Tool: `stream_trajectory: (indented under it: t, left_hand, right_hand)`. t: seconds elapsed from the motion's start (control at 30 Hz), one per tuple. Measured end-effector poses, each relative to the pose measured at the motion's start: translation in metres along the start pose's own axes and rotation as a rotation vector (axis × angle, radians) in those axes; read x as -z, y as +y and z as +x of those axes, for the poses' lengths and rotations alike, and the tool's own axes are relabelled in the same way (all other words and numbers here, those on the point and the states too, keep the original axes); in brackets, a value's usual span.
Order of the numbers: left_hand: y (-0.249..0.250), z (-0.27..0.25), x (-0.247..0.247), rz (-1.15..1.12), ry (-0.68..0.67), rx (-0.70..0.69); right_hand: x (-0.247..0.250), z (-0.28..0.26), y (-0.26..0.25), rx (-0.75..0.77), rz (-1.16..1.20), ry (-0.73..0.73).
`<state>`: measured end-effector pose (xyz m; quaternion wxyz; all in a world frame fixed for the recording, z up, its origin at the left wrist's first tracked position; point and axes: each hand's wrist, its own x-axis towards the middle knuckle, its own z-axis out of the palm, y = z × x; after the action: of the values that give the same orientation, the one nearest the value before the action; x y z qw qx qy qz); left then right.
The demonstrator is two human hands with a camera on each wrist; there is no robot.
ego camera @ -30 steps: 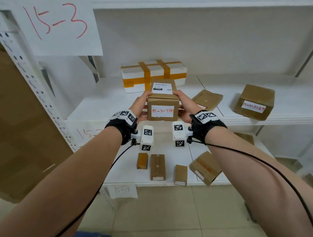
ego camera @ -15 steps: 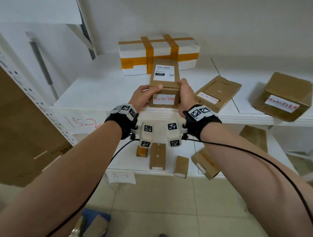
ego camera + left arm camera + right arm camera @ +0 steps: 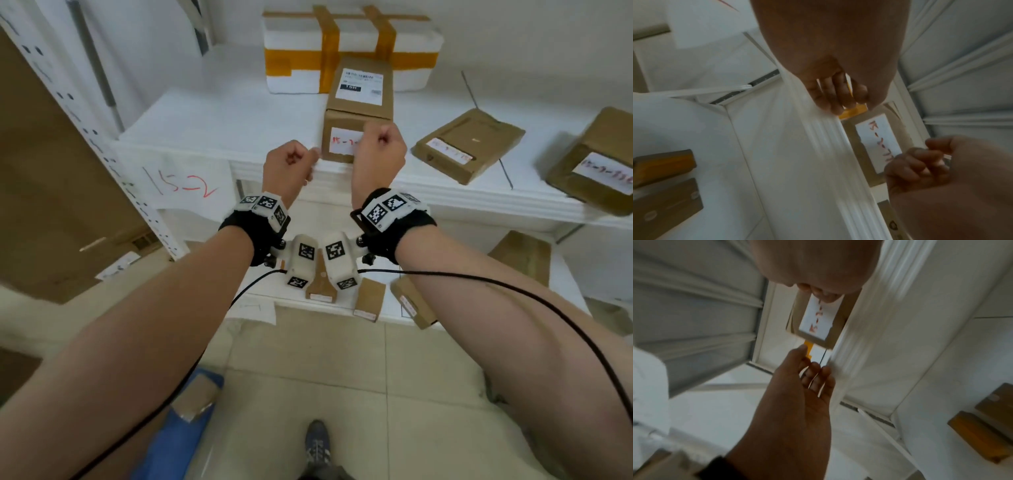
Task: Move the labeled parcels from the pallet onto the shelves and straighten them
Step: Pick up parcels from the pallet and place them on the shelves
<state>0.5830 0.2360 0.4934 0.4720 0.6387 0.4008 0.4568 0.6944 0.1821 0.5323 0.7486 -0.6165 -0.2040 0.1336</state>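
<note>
A brown parcel (image 3: 359, 102) with a printed label on top and a red handwritten tag on its front stands on the middle shelf (image 3: 445, 192), against a white foam box (image 3: 294, 51). Both hands are off it. My left hand (image 3: 291, 164) hovers at the shelf lip, just left of the parcel's lower corner, with its fingers curled and nothing in them. My right hand (image 3: 380, 144) is a loose fist in front of the tag, covering part of it. From the left wrist, the tagged face (image 3: 877, 142) shows beside the right hand's curled fingers (image 3: 920, 165).
A flat brown parcel (image 3: 469, 147) and a larger tagged one (image 3: 596, 161) lie askew on the same shelf to the right. Several small parcels (image 3: 370, 298) sit on the lower shelf. A blue pallet (image 3: 174, 442) with a parcel (image 3: 195, 401) is at floor level on the left.
Both hands set the parcel down on the shelf and let go. They have pulled back toward the shelf's front edge with fingers curled. My view has tilted downward.
</note>
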Motion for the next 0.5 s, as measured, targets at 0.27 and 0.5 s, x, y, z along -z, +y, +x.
stream_trajectory:
  t: [0.27, 0.5]
  left_hand:
    - [-0.045, -0.053, 0.084, 0.091, 0.111, 0.191]
    - [-0.122, -0.122, 0.182, 0.191, 0.194, 0.433]
  right_hand:
    - [-0.058, -0.086, 0.041, -0.067, -0.023, -0.449]
    - [-0.085, -0.176, 0.106, -0.245, -0.227, -0.732]
